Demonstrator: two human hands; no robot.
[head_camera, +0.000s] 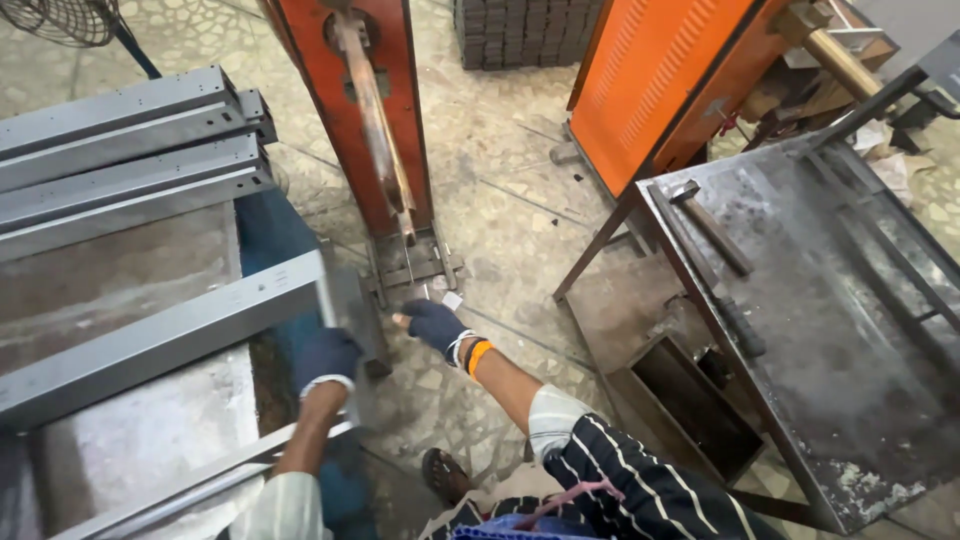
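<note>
The left hand (328, 358), in a dark glove, is closed around the end of a long grey metal channel (170, 335) lying on the table (140, 440) at nine o'clock. The gloved right hand (432, 325) hangs free and half-open over the floor, holding nothing. The channel has not reached the orange machine (375, 120) at twelve o'clock, and more channels (120, 150) lie stacked at ten o'clock.

grey channel (160, 335), orange machine (355, 110), striped sleeve (640, 480)
</note>
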